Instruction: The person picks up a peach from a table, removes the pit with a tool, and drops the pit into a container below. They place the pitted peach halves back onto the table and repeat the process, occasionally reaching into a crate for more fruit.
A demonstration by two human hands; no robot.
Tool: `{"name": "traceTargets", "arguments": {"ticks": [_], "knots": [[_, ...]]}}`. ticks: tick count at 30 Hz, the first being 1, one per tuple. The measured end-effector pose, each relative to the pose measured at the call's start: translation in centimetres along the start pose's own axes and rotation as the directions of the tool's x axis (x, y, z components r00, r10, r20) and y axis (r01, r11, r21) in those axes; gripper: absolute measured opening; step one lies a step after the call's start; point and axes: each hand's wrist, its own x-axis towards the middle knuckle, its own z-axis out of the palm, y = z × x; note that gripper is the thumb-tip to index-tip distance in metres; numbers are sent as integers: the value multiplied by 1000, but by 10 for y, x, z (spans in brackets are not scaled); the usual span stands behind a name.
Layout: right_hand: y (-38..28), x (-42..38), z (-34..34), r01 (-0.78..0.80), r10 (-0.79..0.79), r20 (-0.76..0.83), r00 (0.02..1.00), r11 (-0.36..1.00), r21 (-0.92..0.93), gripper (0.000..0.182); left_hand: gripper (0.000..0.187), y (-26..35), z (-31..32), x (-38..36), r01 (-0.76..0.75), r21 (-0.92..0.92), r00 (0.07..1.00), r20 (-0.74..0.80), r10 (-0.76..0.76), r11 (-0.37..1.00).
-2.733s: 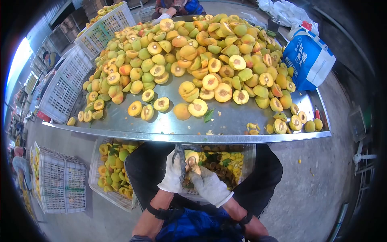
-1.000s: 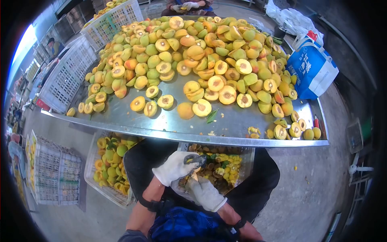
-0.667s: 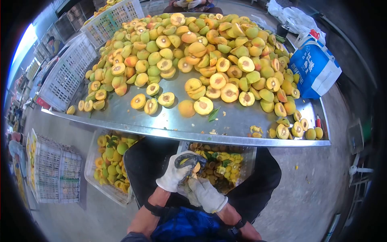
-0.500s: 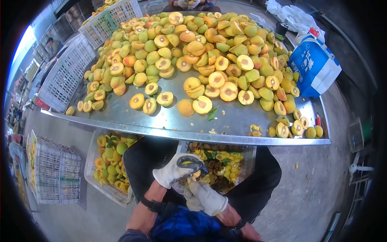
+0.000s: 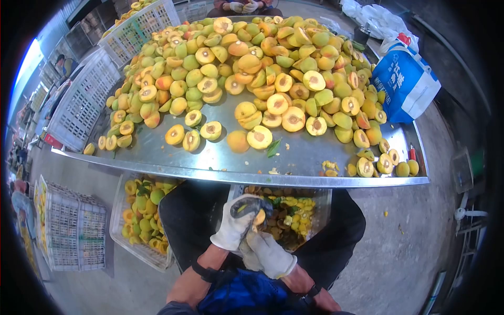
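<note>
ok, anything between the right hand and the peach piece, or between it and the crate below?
Nothing visible but gloved fingers: the right hand is close against the peach piece in the left hand, the crate open below.

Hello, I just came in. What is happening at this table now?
The person's gloved left hand holds a piece of fruit, and the gloved right hand is close against it, above a crate of fruit pieces. A large heap of fruit, many pieces cut open, lies on the metal table. Across it, another person's gloved hands are visible.
</note>
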Motion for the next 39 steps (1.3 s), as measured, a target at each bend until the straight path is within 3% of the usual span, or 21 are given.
{"name": "traceTargets", "arguments": {"ticks": [3,6,9,11,12,14,16,19,22,23,24,25,26,27,28,29,32,36,37,38,39], "knots": [[-3,-2,5,-63,42,79,996,958,280,30,47,5,6,-3,-57,-40,998,-30,56,998],[-5,-3,4,-77,73,37,997,988,131,32,55,0,-4,0,6,-139,997,76,4,990],[9,-2,-6,-124,78,147,986,934,336,31,53,-2,-5,0,72,-175,988,146,-46,982],[29,11,-21,66,-70,-38,997,993,-99,29,51,-9,2,-1,-2,-63,998,-56,-2,998],[29,13,-20,193,-224,-61,973,927,-322,28,50,-13,7,-5,-23,5,988,-150,24,1000],[21,17,-17,361,-540,-16,841,584,-727,27,36,-22,0,-5,-8,13,971,-239,11,1000],[15,10,-11,336,-523,-10,852,563,-755,27,41,-29,0,-10,14,-120,933,-356,-56,993],[-9,-7,-4,-39,18,-82,997,965,-259,26,65,-16,2,-3,73,-359,888,-400,-224,930],[7,-18,-27,42,-39,48,998,997,-58,22,80,13,-4,-7,-29,-517,928,-332,-169,855],[20,-10,-47,99,-114,-62,992,972,-212,23,58,19,-15,-17,-106,-433,948,-316,-41,895],[33,-2,-67,114,-187,-171,967,922,-369,28,43,29,-32,-26,-76,-73,934,-355,45,994],[26,-1,-69,35,-145,-269,952,926,-376,29,33,37,-50,-39,-83,324,887,-406,218,943],[18,-1,-71,-43,-102,-364,926,928,-370,30,30,44,-69,-51,9,662,810,-444,383,749],[17,-4,-80,-66,-37,-383,923,965,-252,31,38,48,-87,-61,134,896,669,-397,628,423],[17,-7,-86,-101,41,-391,920,986,-134,31,42,78,-87,-66,239,946,694,-323,643,218],[20,-9,-85,-96,9,-414,910,977,-190,32,46,110,-79,-67,330,944,729,-253,636,-3],[23,-1,-74,-60,-98,-447,889,944,-326,32,53,140,-71,-41,222,974,761,-150,631,-35],[44,15,-75,-5,-222,-409,885,875,-485,26,60,137,-26,51,68,991,934,-104,341,116],[38,11,-69,-12,-222,-419,880,873,-487,26,70,127,-24,75,13,998,946,8,324,-61],[30,4,-56,-21,-220,-431,875,872,-489,26,77,120,-22,100,-13,999,979,22,200,-46],[24,-1,-50,-34,-214,-443,870,872,-489,25,78,115,-17,121,24,985,998,-15,53,-174]]}}
